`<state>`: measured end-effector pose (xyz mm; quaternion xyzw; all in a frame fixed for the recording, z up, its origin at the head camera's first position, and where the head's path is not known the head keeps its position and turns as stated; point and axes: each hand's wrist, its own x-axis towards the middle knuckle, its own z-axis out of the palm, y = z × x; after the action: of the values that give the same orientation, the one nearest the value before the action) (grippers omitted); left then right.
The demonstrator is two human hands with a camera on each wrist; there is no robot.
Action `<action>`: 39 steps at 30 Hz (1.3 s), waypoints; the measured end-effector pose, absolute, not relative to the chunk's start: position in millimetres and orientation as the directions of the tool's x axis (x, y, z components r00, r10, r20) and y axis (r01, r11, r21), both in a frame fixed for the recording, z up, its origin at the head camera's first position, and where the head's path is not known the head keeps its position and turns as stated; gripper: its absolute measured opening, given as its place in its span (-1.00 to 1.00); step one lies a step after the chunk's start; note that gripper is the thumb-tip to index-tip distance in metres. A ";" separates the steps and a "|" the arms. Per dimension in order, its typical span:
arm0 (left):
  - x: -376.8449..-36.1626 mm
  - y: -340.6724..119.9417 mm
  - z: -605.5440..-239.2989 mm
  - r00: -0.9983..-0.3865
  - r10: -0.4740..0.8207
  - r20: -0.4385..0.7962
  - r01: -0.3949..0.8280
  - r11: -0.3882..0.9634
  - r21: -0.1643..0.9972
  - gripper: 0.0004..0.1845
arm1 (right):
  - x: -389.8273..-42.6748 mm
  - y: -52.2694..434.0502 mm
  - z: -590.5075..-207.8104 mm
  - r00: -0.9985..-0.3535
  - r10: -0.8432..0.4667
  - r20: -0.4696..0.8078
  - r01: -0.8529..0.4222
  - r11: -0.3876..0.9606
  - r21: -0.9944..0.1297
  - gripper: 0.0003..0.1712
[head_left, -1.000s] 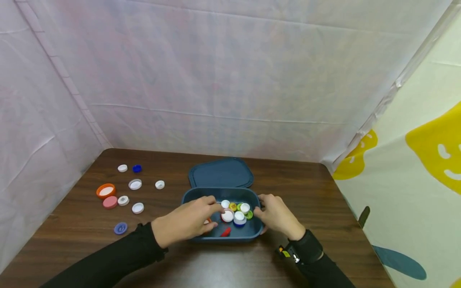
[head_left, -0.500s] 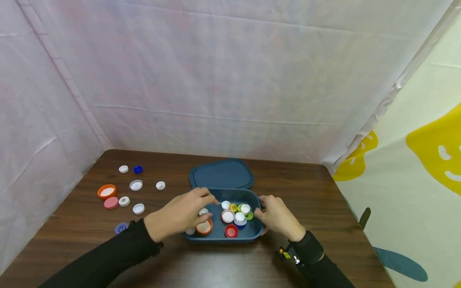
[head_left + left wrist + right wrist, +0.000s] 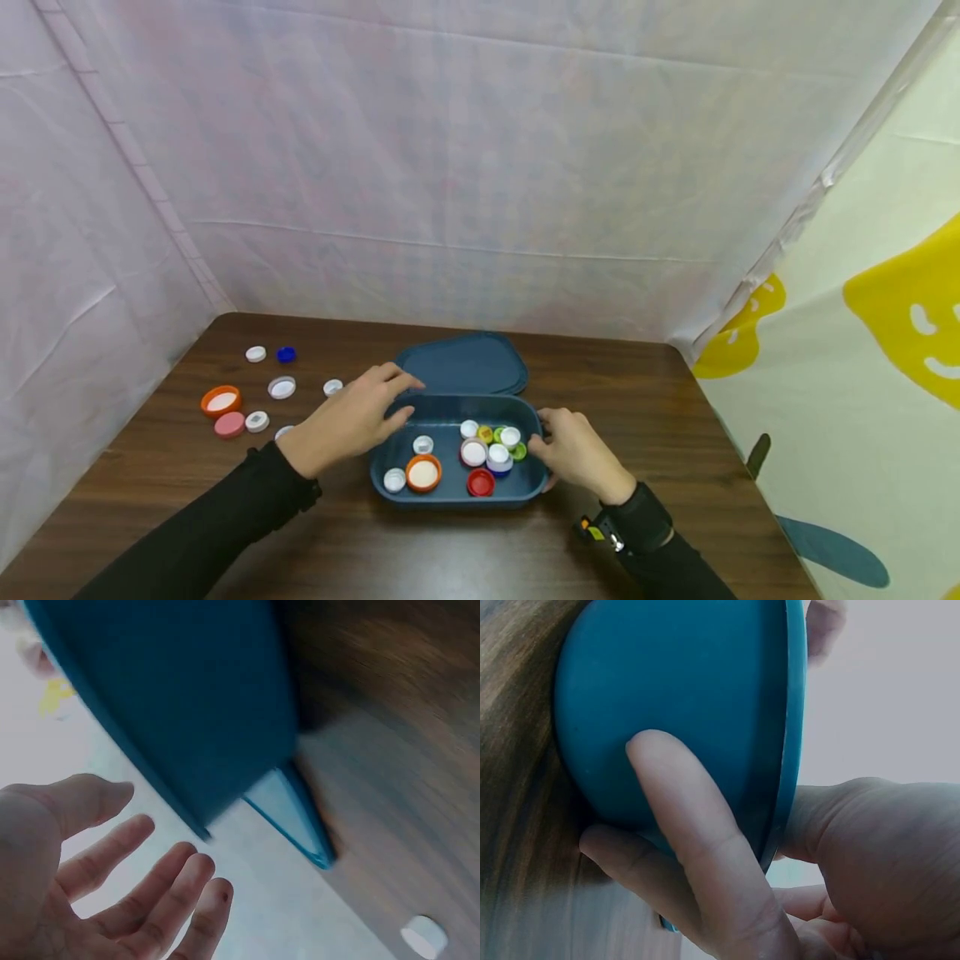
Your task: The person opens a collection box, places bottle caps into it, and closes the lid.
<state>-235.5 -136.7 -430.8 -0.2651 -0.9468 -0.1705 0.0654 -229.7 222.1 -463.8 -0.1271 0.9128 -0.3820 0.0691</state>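
Steadying the blue box (image 3: pixel 457 492) by its right end, the right hand (image 3: pixel 577 454) clamps its rim, while the left hand (image 3: pixel 348 421) hovers empty, fingers apart, over its left end.

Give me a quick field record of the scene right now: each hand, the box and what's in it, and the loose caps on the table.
left hand: open, fingers spread, above the box's far left corner, holds nothing
right hand: grips the box's right end, thumb on the rim, fingers on the outer wall
box: blue, open, on the table
in box: orange-rimmed cap, red cap, several white caps, a yellow one and a green one
lid: flat behind the box
loose caps: left of the box, among them an orange one, a pink one, a blue one
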 end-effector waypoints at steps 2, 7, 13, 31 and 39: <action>-241.0 -142.7 -434.9 -0.861 0.456 0.226 0.506 0.808 0.300 -0.56 | -229.5 222.4 -464.2 -0.958 -0.286 -0.031 -0.179 0.675 -0.716 -0.42; -252.7 -159.0 -443.6 -0.893 0.389 0.227 0.445 0.842 0.305 -0.56 | -228.9 222.7 -465.0 -0.957 -0.287 -0.032 -0.178 0.675 -0.716 -0.40; -263.7 -179.9 -451.2 -0.935 0.320 0.151 0.351 0.891 0.288 -0.51 | -228.8 222.9 -465.9 -0.953 -0.300 -0.027 -0.191 0.671 -0.717 -0.42; -324.7 -249.4 -526.3 -0.920 0.365 0.143 0.391 0.882 0.262 -0.65 | -228.6 222.6 -464.7 -0.947 -0.320 -0.012 -0.215 0.661 -0.719 -0.51; -345.9 -259.9 -551.6 -0.918 0.356 0.175 0.392 0.880 0.268 -0.68 | -228.3 222.8 -463.1 -0.950 -0.313 -0.009 -0.211 0.660 -0.721 -0.52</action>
<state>-345.9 -259.9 -551.6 -0.1934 -0.9676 -0.1506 0.0602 -228.3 222.8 -463.1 -0.1439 0.9087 -0.3863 0.0660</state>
